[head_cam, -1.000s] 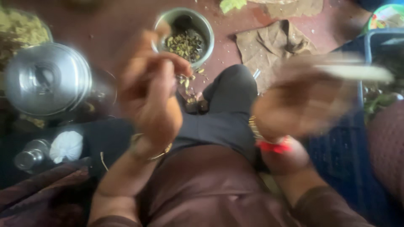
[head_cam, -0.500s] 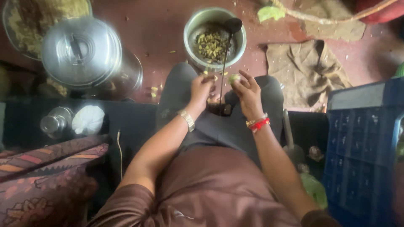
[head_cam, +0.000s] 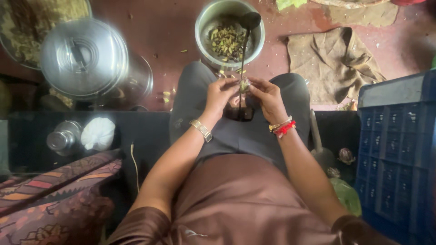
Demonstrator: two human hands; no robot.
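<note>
My left hand [head_cam: 221, 94] and my right hand [head_cam: 268, 96] meet over my knees. Together they pinch a small green vegetable piece [head_cam: 244, 85]. The piece rests against a thin dark upright blade [head_cam: 243, 54], which rises from a dark base [head_cam: 240, 113] between my legs and ends in a rounded tip over the bowl. Just beyond my knees, a steel bowl [head_cam: 200, 34] on the red floor holds several chopped green and brown bits. A gold watch is on my left wrist, and red and gold bangles are on my right.
A steel pot with a lid [head_cam: 84, 56] stands to the left, a tray of chopped greens [head_cam: 22, 20] behind it. A small steel container [head_cam: 63, 138] and a white bundle [head_cam: 97, 133] sit nearer. Brown cloth [head_cam: 336, 63] and a blue crate [head_cam: 399, 149] are on the right.
A second ago both hands were raised and blurred near the camera. They have dropped to the blade and now hold the green piece there. The view has steadied.
</note>
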